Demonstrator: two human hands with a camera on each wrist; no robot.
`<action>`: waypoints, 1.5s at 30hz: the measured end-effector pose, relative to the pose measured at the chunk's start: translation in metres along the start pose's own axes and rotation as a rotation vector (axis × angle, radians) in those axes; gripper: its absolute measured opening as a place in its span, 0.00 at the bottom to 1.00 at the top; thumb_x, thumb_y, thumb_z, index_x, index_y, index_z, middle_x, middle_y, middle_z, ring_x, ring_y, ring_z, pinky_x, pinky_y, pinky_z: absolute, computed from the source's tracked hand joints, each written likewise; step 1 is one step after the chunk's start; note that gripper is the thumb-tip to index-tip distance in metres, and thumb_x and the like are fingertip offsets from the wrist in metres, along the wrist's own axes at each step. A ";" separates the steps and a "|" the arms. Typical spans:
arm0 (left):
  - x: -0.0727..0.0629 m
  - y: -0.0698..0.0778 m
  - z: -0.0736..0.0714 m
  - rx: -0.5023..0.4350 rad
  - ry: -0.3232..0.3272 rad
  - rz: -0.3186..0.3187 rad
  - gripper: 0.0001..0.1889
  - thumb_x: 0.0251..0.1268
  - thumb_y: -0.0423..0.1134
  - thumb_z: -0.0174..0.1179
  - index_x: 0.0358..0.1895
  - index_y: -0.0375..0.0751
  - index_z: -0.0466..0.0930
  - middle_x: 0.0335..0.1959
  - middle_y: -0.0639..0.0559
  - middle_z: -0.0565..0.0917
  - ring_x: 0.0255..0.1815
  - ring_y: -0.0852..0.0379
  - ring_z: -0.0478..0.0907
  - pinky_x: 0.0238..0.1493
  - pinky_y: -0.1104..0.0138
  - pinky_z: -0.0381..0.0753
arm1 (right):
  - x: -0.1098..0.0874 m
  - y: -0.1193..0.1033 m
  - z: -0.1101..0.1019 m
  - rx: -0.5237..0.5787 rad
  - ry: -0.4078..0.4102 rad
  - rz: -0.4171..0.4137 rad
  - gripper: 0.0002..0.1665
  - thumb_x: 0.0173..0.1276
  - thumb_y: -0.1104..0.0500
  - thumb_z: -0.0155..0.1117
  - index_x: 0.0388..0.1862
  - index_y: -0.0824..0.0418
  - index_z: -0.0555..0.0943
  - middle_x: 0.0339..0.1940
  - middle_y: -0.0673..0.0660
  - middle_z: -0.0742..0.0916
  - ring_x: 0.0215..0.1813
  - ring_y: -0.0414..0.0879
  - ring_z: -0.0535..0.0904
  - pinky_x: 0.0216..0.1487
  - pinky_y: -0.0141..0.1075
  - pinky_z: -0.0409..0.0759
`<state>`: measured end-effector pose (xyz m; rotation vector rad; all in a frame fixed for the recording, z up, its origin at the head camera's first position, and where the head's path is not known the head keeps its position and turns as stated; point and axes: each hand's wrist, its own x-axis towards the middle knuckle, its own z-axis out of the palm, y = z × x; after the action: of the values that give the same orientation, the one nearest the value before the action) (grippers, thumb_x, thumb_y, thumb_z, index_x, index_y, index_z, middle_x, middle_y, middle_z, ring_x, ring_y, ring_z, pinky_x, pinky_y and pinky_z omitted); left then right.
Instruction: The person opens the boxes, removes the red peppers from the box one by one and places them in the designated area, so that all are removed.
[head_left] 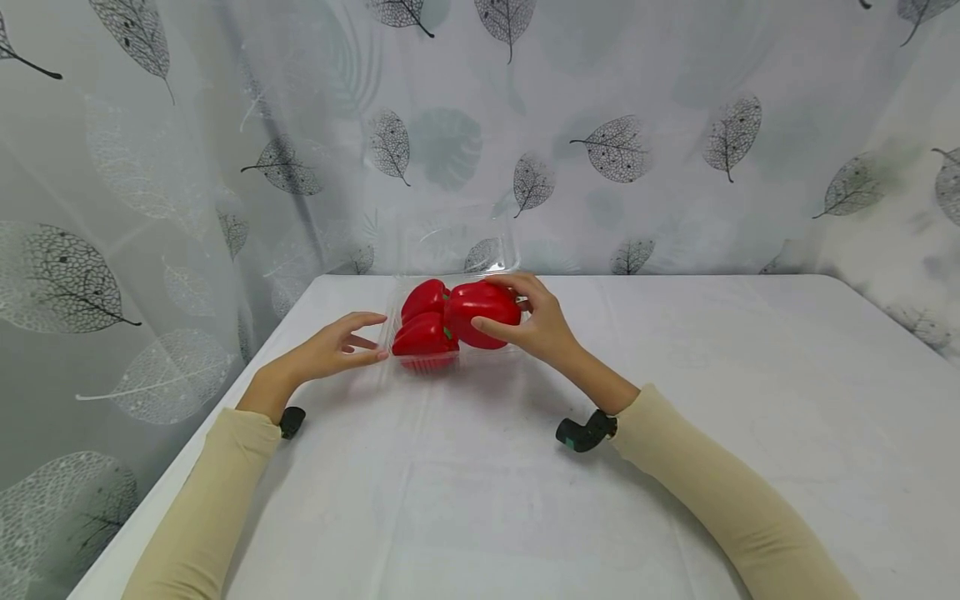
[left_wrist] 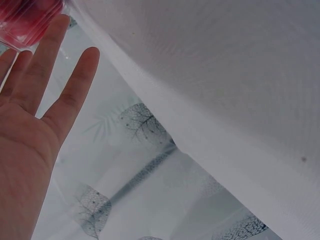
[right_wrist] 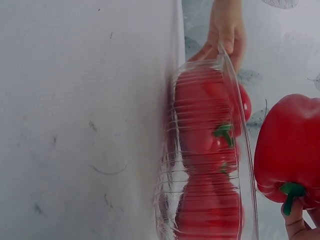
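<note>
A clear plastic clamshell box lies on the table, its transparent lid raised at the back. Inside, on the left, are two red bell peppers; another red shape shows through the wall in the right wrist view. My right hand grips a red bell pepper with a green stem, holding it above the box's right part. What lies beneath that pepper is hidden in the head view. My left hand touches the box's left side, fingers mostly straight and thumb at the front corner.
A white cloth covers the table, stretching far to the right of the box. Behind it and along the left edge hangs a leaf-patterned curtain. Dark straps with small devices sit on the wrists.
</note>
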<state>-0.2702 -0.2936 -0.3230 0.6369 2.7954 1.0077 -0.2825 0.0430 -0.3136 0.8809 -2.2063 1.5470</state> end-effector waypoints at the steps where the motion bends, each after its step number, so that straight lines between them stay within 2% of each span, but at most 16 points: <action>1: 0.000 0.000 0.000 0.000 -0.001 -0.002 0.37 0.66 0.46 0.63 0.73 0.38 0.59 0.73 0.37 0.59 0.62 0.38 0.75 0.63 0.40 0.69 | 0.000 -0.001 0.000 0.003 -0.003 -0.002 0.35 0.54 0.58 0.76 0.62 0.61 0.76 0.60 0.58 0.78 0.58 0.51 0.74 0.49 0.47 0.82; 14: 0.000 0.001 0.001 -0.013 -0.001 0.002 0.36 0.66 0.45 0.63 0.73 0.37 0.59 0.73 0.36 0.60 0.62 0.37 0.75 0.63 0.40 0.70 | -0.002 -0.006 0.000 0.010 -0.024 -0.038 0.34 0.54 0.58 0.76 0.61 0.60 0.77 0.58 0.58 0.79 0.55 0.51 0.76 0.48 0.44 0.83; 26: -0.001 0.001 0.001 0.003 0.005 0.011 0.36 0.66 0.45 0.63 0.73 0.36 0.59 0.73 0.36 0.60 0.61 0.38 0.76 0.62 0.41 0.70 | -0.004 -0.010 0.003 0.017 -0.039 -0.028 0.34 0.54 0.59 0.76 0.61 0.60 0.77 0.60 0.58 0.79 0.57 0.52 0.76 0.49 0.45 0.83; 34: 0.000 0.001 0.002 0.005 0.000 0.008 0.36 0.67 0.46 0.63 0.73 0.36 0.58 0.73 0.36 0.60 0.62 0.37 0.75 0.63 0.41 0.70 | -0.006 -0.012 0.005 0.008 -0.044 -0.021 0.34 0.54 0.59 0.76 0.61 0.59 0.77 0.60 0.57 0.78 0.57 0.51 0.76 0.49 0.42 0.83; 45: 0.001 0.001 0.002 0.009 0.004 0.008 0.36 0.67 0.46 0.63 0.73 0.37 0.58 0.73 0.36 0.60 0.62 0.37 0.75 0.63 0.41 0.70 | -0.010 -0.014 0.010 0.064 -0.069 -0.047 0.33 0.54 0.60 0.76 0.60 0.60 0.77 0.58 0.57 0.78 0.58 0.50 0.76 0.51 0.43 0.83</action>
<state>-0.2699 -0.2915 -0.3241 0.6482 2.8046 0.9992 -0.2652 0.0338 -0.3124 1.0125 -2.1778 1.5956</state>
